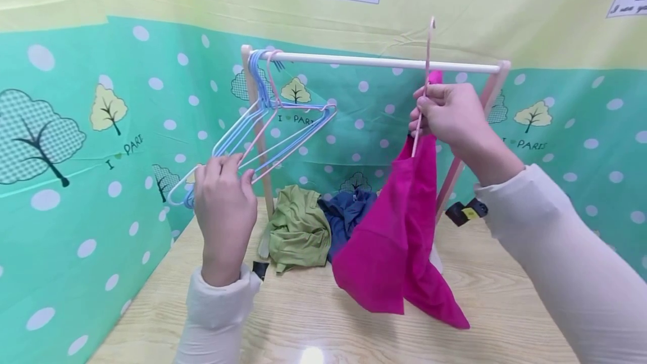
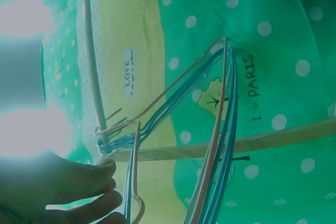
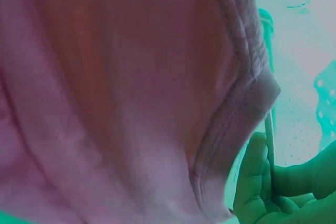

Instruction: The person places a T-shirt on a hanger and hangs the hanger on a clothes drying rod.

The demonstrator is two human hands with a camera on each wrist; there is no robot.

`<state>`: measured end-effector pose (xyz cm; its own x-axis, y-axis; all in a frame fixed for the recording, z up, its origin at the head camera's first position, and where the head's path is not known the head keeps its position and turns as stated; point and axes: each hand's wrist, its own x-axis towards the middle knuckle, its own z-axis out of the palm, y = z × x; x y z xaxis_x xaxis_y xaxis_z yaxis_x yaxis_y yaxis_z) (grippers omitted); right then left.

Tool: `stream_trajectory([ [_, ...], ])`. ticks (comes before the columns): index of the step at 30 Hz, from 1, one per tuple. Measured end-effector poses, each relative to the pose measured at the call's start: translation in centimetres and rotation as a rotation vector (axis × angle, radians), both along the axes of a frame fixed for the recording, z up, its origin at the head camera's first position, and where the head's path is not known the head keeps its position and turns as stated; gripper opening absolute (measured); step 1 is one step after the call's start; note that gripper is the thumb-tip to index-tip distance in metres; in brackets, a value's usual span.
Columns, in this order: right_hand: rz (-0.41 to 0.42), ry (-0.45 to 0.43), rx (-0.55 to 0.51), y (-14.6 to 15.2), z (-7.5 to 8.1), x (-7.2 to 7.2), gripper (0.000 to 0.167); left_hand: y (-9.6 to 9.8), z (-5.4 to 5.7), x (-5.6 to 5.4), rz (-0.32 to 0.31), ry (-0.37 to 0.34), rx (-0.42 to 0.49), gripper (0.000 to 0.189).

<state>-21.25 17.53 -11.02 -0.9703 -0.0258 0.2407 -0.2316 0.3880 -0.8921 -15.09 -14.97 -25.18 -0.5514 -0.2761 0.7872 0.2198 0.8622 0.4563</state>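
Observation:
My right hand [image 1: 450, 111] pinches a pink clothes hanger [image 1: 428, 55] that carries a magenta shirt [image 1: 389, 235]. The hanger's hook stands above the white rail at its right part. In the right wrist view the shirt [image 3: 136, 98] fills most of the frame, its neckband beside the fingers. At the left, my left hand [image 1: 222, 201] is at the lower ends of several blue and pink hangers [image 1: 263, 105], bunched at the rail's left end. The left wrist view shows its thumb and fingers [image 2: 100, 205] extended beside these hangers; whether they touch is unclear.
A clothes rack with a white rail [image 1: 349, 60] and wooden legs stands on the wood-grain table [image 1: 313, 319]. Beneath it lie a crumpled green garment [image 1: 298, 229] and a dark blue one [image 1: 349, 212]. Printed cloth [image 1: 151, 128] encloses the back and left.

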Motion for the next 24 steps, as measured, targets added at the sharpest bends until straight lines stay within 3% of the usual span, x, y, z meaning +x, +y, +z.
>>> stream_trajectory([
  [9, -0.011, 0.014, 0.260, 2.8, 0.4, -0.3, 0.039, -0.2, -0.1, 0.0, 0.043, -0.052, 0.007, 0.026],
  [17, -0.092, 0.050, 0.513, 5.2, 0.5, -1.2, 0.044, -0.1, -0.1, 0.0, 0.062, -0.081, 0.008, 0.024],
  [24, -0.152, 0.040, 0.620, 6.5, 0.9, -1.9, 0.043, -0.2, -0.1, -0.1, 0.058, -0.087, 0.020, 0.019],
])
